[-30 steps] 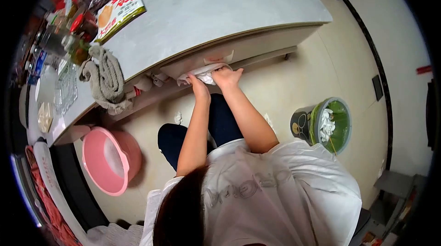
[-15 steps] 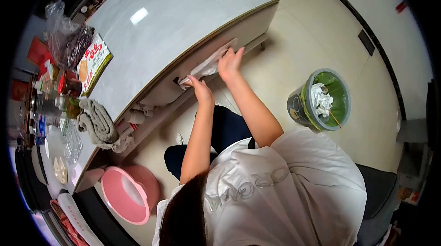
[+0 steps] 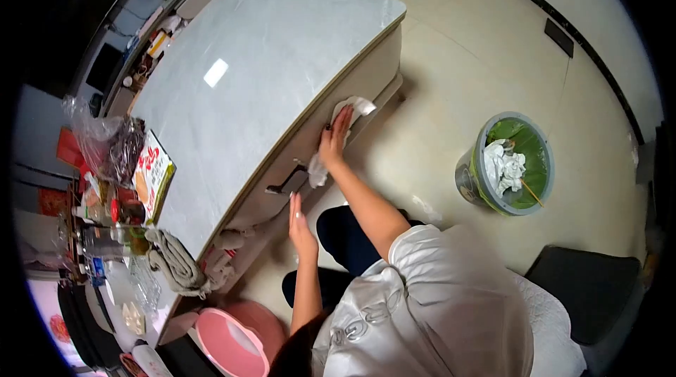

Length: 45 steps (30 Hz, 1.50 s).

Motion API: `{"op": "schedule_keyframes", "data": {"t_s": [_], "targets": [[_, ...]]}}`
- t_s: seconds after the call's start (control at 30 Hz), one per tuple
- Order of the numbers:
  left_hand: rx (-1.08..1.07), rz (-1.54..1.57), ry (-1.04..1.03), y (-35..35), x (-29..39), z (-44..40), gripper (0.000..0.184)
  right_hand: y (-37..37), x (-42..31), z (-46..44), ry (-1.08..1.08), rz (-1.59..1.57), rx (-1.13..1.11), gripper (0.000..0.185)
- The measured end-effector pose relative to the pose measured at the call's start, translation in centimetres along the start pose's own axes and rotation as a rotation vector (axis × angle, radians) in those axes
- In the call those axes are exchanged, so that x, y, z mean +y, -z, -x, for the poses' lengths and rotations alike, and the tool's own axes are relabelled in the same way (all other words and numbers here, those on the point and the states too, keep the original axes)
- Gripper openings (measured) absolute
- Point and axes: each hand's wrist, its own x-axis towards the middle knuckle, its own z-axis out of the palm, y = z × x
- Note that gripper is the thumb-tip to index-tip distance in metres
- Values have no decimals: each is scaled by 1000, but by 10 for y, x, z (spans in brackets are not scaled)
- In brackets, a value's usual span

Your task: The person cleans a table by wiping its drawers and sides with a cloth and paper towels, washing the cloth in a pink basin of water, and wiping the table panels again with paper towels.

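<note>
The pale-topped table [image 3: 282,53] has a front panel [image 3: 374,66] facing the person; a pink basin [image 3: 271,324] and a bin [image 3: 467,176] stand on the floor, and a grey towel [image 3: 172,261] lies by the table's corner. The white cloth [image 3: 360,104] is against the panel, beneath the right hand [image 3: 332,145], whose fingers are extended and press it flat rather than pinching it. The left hand [image 3: 303,235] is off the cloth, fingers straight and close together, near the dark recess [image 3: 287,181]. The cloth looks light, thin and limp, likely to crumple or slip under uneven pressure; a spread palm suits its middle, while either loose end offers a pinch hold. Whether it is damp, I cannot tell.
</note>
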Motion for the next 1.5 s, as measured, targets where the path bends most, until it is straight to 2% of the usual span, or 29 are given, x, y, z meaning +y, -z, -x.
{"op": "schedule_keyframes", "data": {"t_s": [0.03, 0.07, 0.13, 0.2, 0.27, 0.33, 0.47, 0.5, 0.57, 0.63, 0.67, 0.73, 0.8, 0.83, 0.9, 1.0, 1.07, 1.1, 1.17, 1.23, 1.27, 1.3, 1.33, 1.43, 1.5], "targets": [[48, -135, -69, 9, -1, 3, 41, 3, 2, -17, -21, 11, 53, 65], [89, -330, -187, 16, 1, 6, 42, 7, 6, -35, -26, -6, 94, 65], [97, -536, -288, 23, 6, 2, 48, 17, 19, -77, -30, -40, 171, 64], [203, -661, -319, 24, 16, -12, 55, 23, 44, -119, -107, -118, 278, 61], [306, -767, -328, 30, 16, -25, 67, 37, 69, -159, -236, -172, 289, 59], [454, -860, -436, 41, 15, -34, 67, 44, 100, -186, -321, -361, 270, 59], [482, -995, -344, 59, 10, -44, 71, 42, 82, -174, -503, -518, 327, 58], [456, -1025, -298, 57, 5, -44, 74, 41, 60, -149, -418, -285, 264, 61], [467, -1025, -351, 47, -8, -46, 76, 31, 15, -103, -419, -223, 159, 69], [466, -1010, -377, 38, -17, -48, 81, 9, -2, -54, -172, -76, 116, 71], [461, -1018, -381, 35, -22, -48, 82, 8, -11, -48, 89, 4, 136, 70], [452, -1042, -382, 34, -37, -44, 84, 9, -17, -50, 104, -2, 138, 68], [442, -1060, -261, 30, -49, -36, 84, 15, 0, -77, 301, 64, 149, 64], [448, -1062, -200, 25, -54, -33, 83, 21, 12, -102, 165, -3, 113, 60], [430, -1080, -59, 14, -59, -29, 84, 38, 19, -160, 44, -105, 215, 56], [427, -1193, -22, 8, -68, -36, 88, 58, 52, -205, -4, -198, 169, 58], [355, -1178, 84, 6, -59, -35, 90, 66, 58, -215, -122, -276, 137, 59], [327, -1195, 127, 7, -55, -37, 90, 65, 58, -218, -79, -234, 156, 60], [307, -1196, 146, 14, -54, -37, 91, 62, 55, -215, -2, -148, 192, 61], [333, -1135, 99, 9, -58, -38, 91, 53, 30, -193, -170, -179, 206, 64], [339, -1136, 112, 5, -57, -41, 92, 39, 37, -173, -19, -89, 209, 68], [344, -1139, 125, 3, -56, -42, 92, 37, 7, -147, -155, -121, 140, 70], [348, -1146, 140, 4, -56, -42, 93, 27, 5, -124, -45, -78, 131, 71], [314, -1160, 84, 9, -61, -40, 93, 22, -15, -95, -42, -42, 90, 67], [260, -1138, 160, 11, -53, -37, 93, 24, -10, -109, -116, -52, 135, 64]]}}
